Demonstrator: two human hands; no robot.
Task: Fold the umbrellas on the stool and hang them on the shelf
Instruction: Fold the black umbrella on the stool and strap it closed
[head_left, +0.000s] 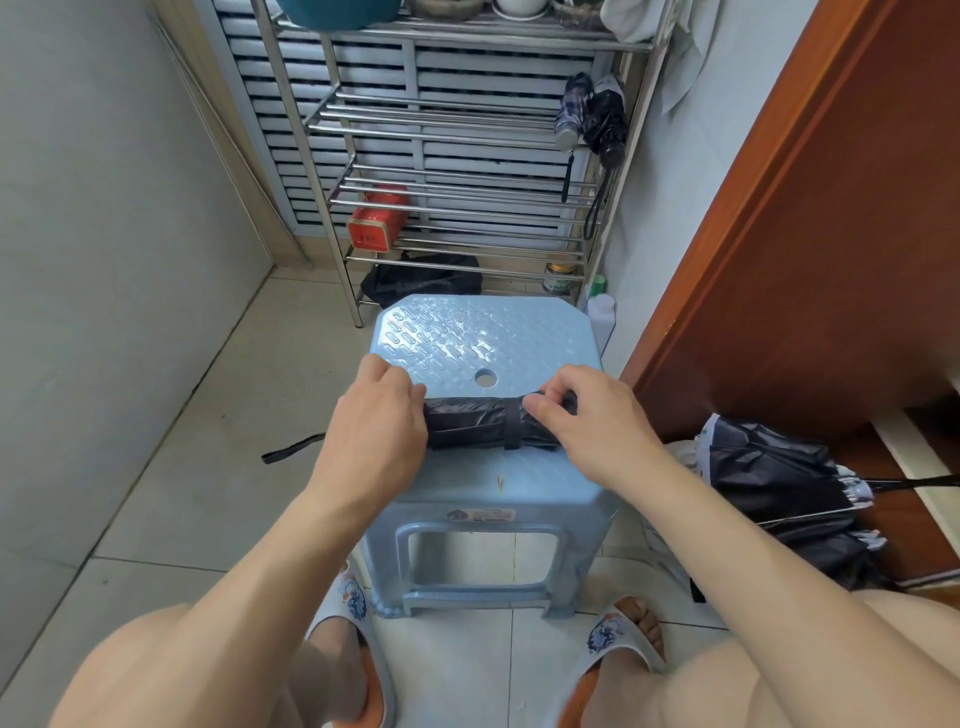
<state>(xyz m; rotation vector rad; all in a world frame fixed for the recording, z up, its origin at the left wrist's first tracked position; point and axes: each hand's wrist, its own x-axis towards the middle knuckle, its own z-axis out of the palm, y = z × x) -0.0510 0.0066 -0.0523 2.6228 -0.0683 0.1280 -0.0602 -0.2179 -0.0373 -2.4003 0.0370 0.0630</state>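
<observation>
Here the rolled black fabric umbrella (488, 422) lies crosswise at mid-frame on the pale blue plastic stool (483, 338), left hand (376, 421) gripping one end, right hand (582, 415) pinching the other.

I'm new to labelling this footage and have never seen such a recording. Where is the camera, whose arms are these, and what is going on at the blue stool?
There is no machine: one camera on a person's head looks down at their own arms. A rolled black umbrella lies on the blue stool. The left hand grips one end; the right hand pinches the other end, near the strap wrapped round it. Two folded umbrellas hang on the metal shelf. An unfolded umbrella lies on the floor to the right.
</observation>
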